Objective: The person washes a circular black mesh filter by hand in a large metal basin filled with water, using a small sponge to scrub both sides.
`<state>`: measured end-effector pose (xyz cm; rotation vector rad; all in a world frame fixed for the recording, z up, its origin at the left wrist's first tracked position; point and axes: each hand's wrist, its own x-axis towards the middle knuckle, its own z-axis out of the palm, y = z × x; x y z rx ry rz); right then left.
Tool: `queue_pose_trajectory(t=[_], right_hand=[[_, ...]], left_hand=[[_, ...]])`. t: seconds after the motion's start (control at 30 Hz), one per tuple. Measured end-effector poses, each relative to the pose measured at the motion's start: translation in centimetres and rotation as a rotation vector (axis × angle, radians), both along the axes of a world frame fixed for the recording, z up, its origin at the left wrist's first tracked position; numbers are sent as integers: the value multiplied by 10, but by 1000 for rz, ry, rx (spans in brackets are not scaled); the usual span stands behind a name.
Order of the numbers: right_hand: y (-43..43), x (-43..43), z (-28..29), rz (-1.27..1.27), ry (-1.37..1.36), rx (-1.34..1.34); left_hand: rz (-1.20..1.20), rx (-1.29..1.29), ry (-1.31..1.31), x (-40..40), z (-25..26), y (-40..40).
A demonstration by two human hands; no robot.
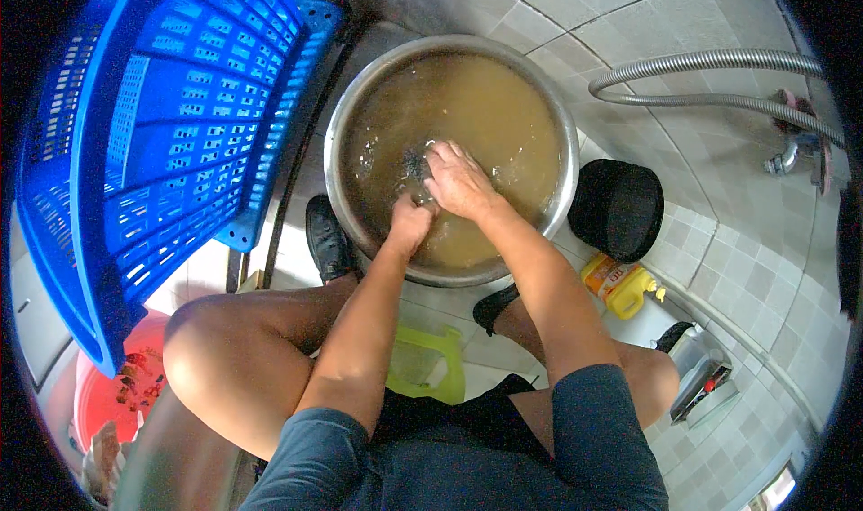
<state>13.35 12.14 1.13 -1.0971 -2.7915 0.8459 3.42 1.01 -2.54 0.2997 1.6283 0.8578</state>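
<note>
A large round steel basin (568,194) full of murky brown water (499,106) stands on the floor before me. My left hand (412,222) is partly under the water near the basin's middle, its fingers curled. Just above and to the right of it, my right hand (460,179) reaches into the water with its fingertips lowered. Between the two hands something dark and shiny shows at the surface; what it is cannot be made out. Whether either hand grips anything is hidden by the water and glare.
A blue plastic crate (195,120) rises at the left, above a red tub (121,403). Right of the basin are a black round container (617,209) and a yellow plastic jug (619,285). A metal hose (708,59) hangs by the tiled wall. A green plastic stool (453,363) is beneath me.
</note>
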Motion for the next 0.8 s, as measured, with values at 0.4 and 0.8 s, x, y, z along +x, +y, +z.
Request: queue_pose_trajectory(t=[0.4, 0.8], right_hand=[[15, 14, -30, 210, 107, 271], [52, 62, -22, -168, -234, 241]], left_hand=[[-206, 29, 431, 10, -13, 5], [-108, -140, 359, 25, -24, 4]])
